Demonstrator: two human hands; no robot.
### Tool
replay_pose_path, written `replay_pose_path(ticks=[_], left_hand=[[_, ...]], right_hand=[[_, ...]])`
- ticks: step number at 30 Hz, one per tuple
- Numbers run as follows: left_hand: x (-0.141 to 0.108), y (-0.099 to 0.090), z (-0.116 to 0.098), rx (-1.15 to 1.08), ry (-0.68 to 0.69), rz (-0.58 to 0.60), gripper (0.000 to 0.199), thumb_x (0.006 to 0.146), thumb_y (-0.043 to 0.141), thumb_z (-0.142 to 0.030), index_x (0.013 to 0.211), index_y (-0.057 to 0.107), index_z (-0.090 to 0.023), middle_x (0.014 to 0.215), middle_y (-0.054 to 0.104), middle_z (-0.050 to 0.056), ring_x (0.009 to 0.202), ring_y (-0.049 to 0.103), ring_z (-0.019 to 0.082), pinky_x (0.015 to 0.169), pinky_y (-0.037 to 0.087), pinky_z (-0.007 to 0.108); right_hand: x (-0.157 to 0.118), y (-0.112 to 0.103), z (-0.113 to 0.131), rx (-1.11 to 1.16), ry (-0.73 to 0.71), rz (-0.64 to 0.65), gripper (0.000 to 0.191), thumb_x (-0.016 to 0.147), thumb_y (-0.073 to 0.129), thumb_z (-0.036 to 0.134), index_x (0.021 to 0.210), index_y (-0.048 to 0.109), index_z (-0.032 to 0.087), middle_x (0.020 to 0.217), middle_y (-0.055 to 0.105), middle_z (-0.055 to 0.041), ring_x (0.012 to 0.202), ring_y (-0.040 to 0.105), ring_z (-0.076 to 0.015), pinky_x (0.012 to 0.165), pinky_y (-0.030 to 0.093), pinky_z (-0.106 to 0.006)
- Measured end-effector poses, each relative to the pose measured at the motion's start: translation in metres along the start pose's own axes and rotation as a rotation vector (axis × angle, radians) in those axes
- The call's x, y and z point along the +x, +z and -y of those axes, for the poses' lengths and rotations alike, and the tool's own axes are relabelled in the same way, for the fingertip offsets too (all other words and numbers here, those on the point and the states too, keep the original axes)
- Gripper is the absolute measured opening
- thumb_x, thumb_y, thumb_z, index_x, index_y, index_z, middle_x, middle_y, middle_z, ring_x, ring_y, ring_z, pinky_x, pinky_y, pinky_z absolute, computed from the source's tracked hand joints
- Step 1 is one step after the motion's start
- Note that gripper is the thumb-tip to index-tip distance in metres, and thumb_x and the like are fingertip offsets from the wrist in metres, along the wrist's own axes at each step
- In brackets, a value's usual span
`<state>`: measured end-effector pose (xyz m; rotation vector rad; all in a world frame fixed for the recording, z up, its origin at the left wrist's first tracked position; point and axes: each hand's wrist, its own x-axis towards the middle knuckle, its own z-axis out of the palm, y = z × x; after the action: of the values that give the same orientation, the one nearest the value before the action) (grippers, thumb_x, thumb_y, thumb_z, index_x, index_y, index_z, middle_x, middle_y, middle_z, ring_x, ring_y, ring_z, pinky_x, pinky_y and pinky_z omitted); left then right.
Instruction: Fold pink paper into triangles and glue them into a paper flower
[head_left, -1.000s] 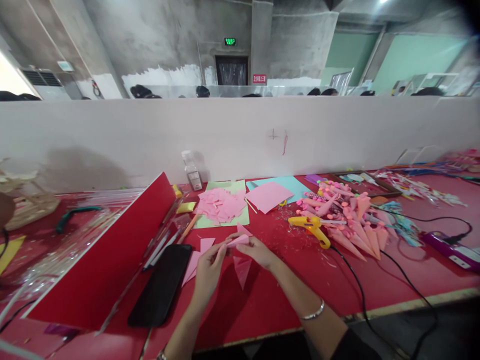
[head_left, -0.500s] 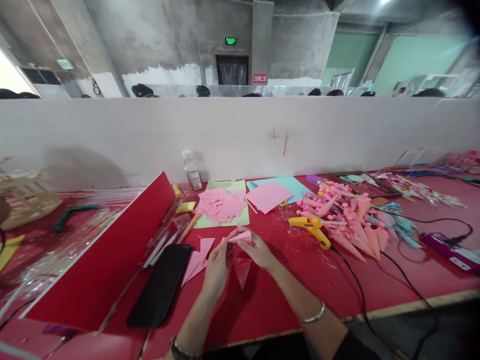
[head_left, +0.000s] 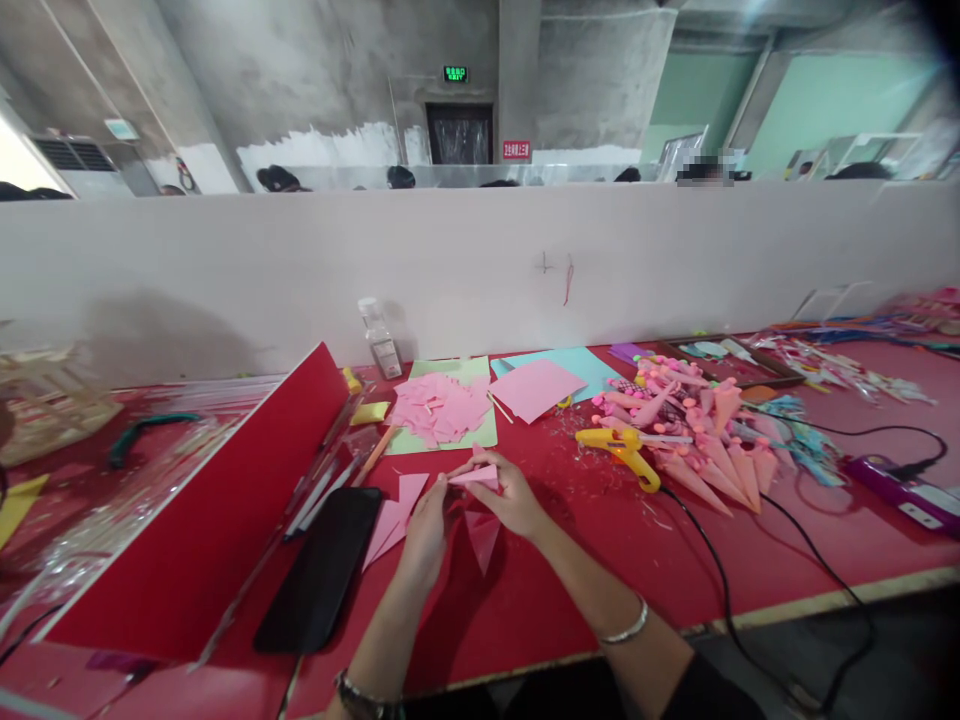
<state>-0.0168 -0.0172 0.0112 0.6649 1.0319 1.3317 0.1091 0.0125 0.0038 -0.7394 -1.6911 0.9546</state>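
Between my hands is a piece of pink paper rolled into a slim cone, held above the red table. My left hand pinches its narrow left end. My right hand wraps round the wider end, fingers behind and thumb in front. Below them, a pink paper triangle shows point down; I cannot tell whether it lies on the table. Beside my left hand lie several cut pink paper pieces. Beyond the hands, a heap of pink scraps rests on a light green sheet.
A yellow glue gun with a black cord lies by a pile of pink cones on the right. At left are a black phone and a slanted red board. A clear bottle stands by the white partition.
The paper cone looks slimmer and lies more level between my fingers. My left hand has shifted slightly left along its tip. The camera view has moved a little.
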Motion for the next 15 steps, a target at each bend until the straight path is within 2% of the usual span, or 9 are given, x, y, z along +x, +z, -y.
replay_pose_path(ticks=[7, 15], left_hand=[[0.0002, 0.0013, -0.005, 0.025, 0.026, -0.001, 0.033, 0.071, 0.057, -0.041, 0.09, 0.064, -0.015, 0.093, 0.066, 0.008, 0.083, 0.06, 0.016, 0.069, 0.045, 0.023], [0.0036, -0.0017, 0.0006, 0.132, 0.11, -0.061, 0.037, 0.071, 0.056, -0.041, 0.092, 0.064, -0.012, 0.09, 0.067, 0.009, 0.089, 0.06, 0.019, 0.083, 0.042, 0.03]], right_hand=[[0.0009, -0.0002, 0.002, -0.104, -0.073, -0.024, 0.019, 0.079, 0.052, 0.026, 0.094, 0.063, 0.024, 0.097, 0.059, -0.0019, 0.094, 0.053, -0.0138, 0.09, 0.036, -0.031], [0.0017, 0.0001, 0.005, -0.086, -0.081, -0.003, 0.022, 0.081, 0.049, 0.026, 0.099, 0.062, 0.025, 0.1, 0.058, -0.0013, 0.097, 0.051, -0.0128, 0.092, 0.034, -0.029]])
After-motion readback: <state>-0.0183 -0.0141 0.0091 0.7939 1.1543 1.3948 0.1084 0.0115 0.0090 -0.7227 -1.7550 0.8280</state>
